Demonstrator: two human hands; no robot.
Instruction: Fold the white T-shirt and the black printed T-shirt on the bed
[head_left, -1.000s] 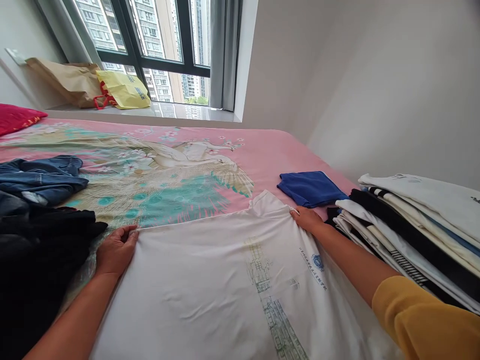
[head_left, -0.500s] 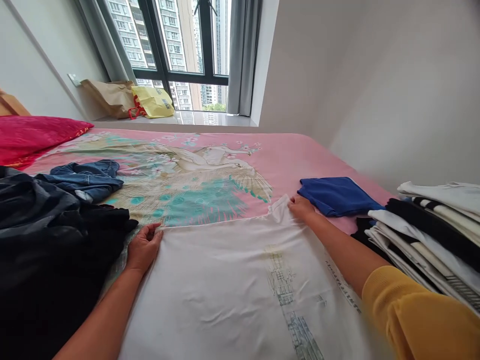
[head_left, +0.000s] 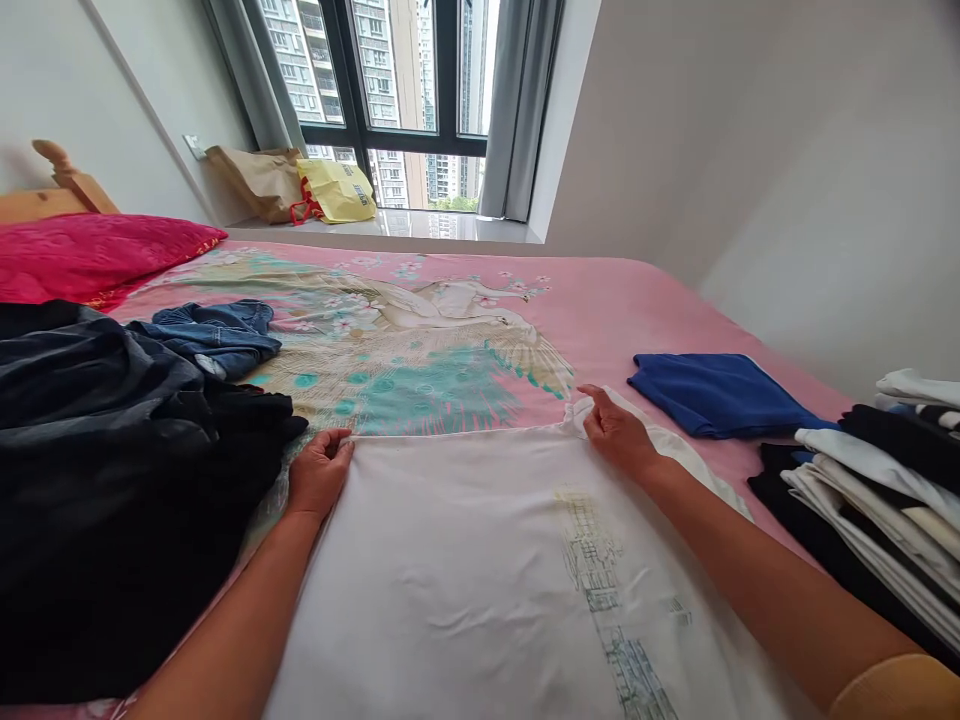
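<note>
Two bare hands, well apart, are at the top edge of a white printed T-shirt lying flat on a pink peacock bedsheet. The right hand pinches the cloth; the left hand sits at the hem (gripping or merely resting, I can't tell). The fabric looks thin, soft and light, easiest taken along that edge. A folded clothes stack lies to the right.

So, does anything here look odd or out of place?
The dark clothes lie in a loose heap on the bed, unlike the folded stack at right. The print on the white shirt looks faded.
</note>
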